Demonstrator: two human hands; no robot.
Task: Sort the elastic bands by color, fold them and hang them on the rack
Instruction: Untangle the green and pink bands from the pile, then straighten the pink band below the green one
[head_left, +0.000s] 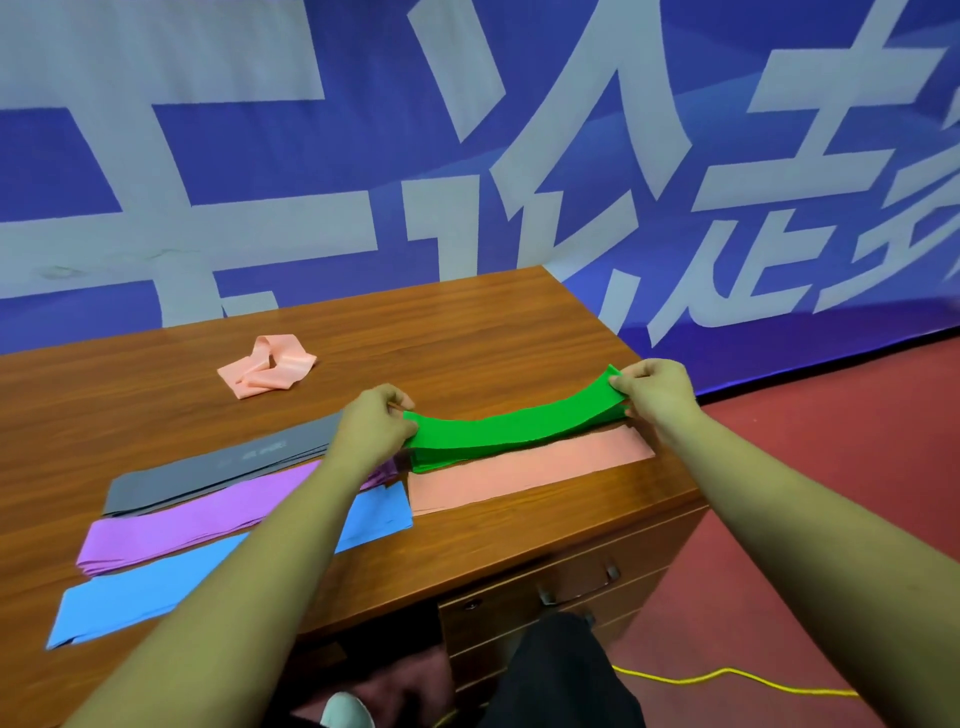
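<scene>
A folded green elastic band (511, 426) is stretched between my hands just above the wooden desk (467, 332). My left hand (374, 423) pinches its left end and my right hand (657, 389) pinches its right end. Beneath it lies a flat pink band (530, 470). To the left, flat folded bands lie side by side: black (218, 467), purple (197, 519) and blue (156, 587). A crumpled pink band (267, 366) lies alone farther back on the desk. No rack is in view.
The desk ends at the right, near a red floor (831, 493), and has a drawer with a metal handle (576, 587) at its front. A blue banner (467, 156) hangs behind. A yellow cord (727, 678) runs over the floor. My dark-clad knee (561, 675) is below the desk.
</scene>
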